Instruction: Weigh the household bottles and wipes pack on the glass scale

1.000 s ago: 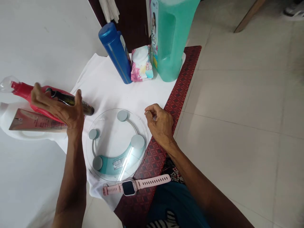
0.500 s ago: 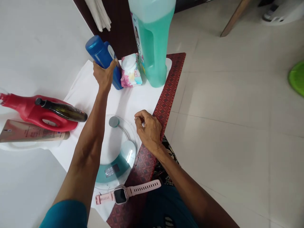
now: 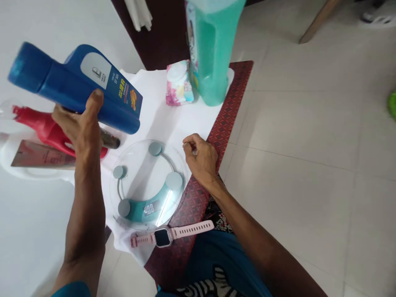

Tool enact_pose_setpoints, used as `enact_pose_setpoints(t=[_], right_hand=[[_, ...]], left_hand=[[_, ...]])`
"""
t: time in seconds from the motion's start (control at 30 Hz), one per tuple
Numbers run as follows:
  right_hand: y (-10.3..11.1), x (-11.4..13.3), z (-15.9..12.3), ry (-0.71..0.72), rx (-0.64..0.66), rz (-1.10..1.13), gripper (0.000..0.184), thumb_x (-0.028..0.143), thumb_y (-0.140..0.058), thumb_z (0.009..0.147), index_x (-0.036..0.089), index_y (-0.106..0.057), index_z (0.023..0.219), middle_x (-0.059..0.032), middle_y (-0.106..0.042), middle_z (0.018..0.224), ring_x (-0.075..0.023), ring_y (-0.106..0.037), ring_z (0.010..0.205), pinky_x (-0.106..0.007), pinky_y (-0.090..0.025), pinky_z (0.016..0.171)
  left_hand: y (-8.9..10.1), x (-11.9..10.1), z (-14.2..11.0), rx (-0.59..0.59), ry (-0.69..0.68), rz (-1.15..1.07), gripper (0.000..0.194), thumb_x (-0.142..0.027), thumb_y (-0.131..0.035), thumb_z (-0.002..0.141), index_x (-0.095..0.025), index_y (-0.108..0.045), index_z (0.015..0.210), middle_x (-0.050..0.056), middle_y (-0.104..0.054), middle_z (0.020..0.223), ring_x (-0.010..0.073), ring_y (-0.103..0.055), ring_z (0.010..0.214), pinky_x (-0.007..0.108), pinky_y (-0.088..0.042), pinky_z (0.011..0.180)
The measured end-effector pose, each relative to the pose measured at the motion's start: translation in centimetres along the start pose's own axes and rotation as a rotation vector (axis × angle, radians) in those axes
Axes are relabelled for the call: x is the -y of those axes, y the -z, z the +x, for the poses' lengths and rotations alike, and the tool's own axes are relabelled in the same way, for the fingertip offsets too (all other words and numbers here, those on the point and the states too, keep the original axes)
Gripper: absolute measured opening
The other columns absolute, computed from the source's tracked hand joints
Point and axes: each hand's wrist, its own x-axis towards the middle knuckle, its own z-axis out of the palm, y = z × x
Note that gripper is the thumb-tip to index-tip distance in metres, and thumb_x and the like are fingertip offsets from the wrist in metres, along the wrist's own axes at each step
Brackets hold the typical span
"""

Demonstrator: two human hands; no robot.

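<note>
My left hand is wrapped round a blue bottle with a white label, held tilted above the table with its cap toward the upper left. Just below it lies a round glass scale with a lit digital display. My right hand rests at the table's edge beside the scale, its fingers curled in; whether anything is inside them is hidden. A pink-strapped smartwatch lies in front of the scale.
A pink and white packet and a tall green liquid bottle stand at the far end. On the left are a red bottle, a dark bottle and a pinkish tube. The patterned table edge borders the tiled floor.
My left hand has lifted the blue bottle from beside the packet and brought it left and closer, tilting it further. My right hand keeps its place by the scale; the view has shifted slightly.
</note>
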Motion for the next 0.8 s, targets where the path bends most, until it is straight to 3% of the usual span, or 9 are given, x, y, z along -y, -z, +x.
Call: enact_pose_setpoints(t=[0.13,0.27,0.47,0.63,0.8], right_hand=[[-0.1,-0.1,0.0,-0.017,0.011,-0.039,0.015,0.026,-0.057,0.091,0.025,-0.071,0.095,-0.0040,-0.080,0.086,-0.0239,-0.069,0.075,-0.038,-0.049,0.077],[-0.3,-0.3,-0.1,-0.025,0.012,-0.069,0.014,0.026,-0.058,0.089,0.024,-0.071,0.095,-0.0034,-0.079,0.085,-0.0239,-0.069,0.072,-0.039,-0.049,0.077],[-0.3,-0.5,-0.1,-0.002,0.003,-0.054,0.015,0.025,-0.055,0.087,0.024,-0.069,0.093,-0.0027,-0.078,0.084,-0.0226,-0.069,0.072,-0.038,-0.050,0.076],[-0.2,-0.6,-0.2,0.011,0.015,-0.022,0.016,0.026,-0.054,0.087,0.023,-0.069,0.093,-0.0034,-0.078,0.085,-0.0214,-0.069,0.073,-0.036,-0.051,0.075],[-0.3,-0.8,-0.2,0.014,-0.001,-0.014,0.017,0.028,-0.053,0.087,0.024,-0.069,0.094,-0.0024,-0.079,0.084,-0.0210,-0.069,0.072,-0.036,-0.051,0.073]], left_hand=[[7.4,-3.6,-5.6,-0.031,-0.035,-0.092,0.030,-0.042,-0.091,0.078,-0.025,-0.067,0.085,-0.002,-0.078,0.098,0.0329,-0.077,0.121,0.062,-0.063,0.104],[10.9,-5.5,-11.1,-0.005,0.102,0.019,0.031,-0.047,-0.094,0.076,-0.022,-0.076,0.084,0.002,-0.077,0.089,0.0343,-0.080,0.099,0.060,-0.069,0.088],[11.0,-5.6,-15.3,0.055,0.233,0.062,0.039,-0.047,-0.097,0.069,-0.018,-0.078,0.085,0.003,-0.076,0.083,0.0253,-0.075,0.081,0.043,-0.069,0.076],[10.0,-5.1,-16.6,0.028,0.289,0.124,0.042,-0.044,-0.098,0.063,-0.017,-0.076,0.087,0.005,-0.078,0.090,0.0248,-0.075,0.080,0.042,-0.068,0.075],[10.2,-4.5,-17.3,0.090,0.285,0.166,0.045,-0.051,-0.096,0.069,-0.019,-0.076,0.094,0.003,-0.075,0.087,0.0263,-0.075,0.083,0.044,-0.069,0.080]])
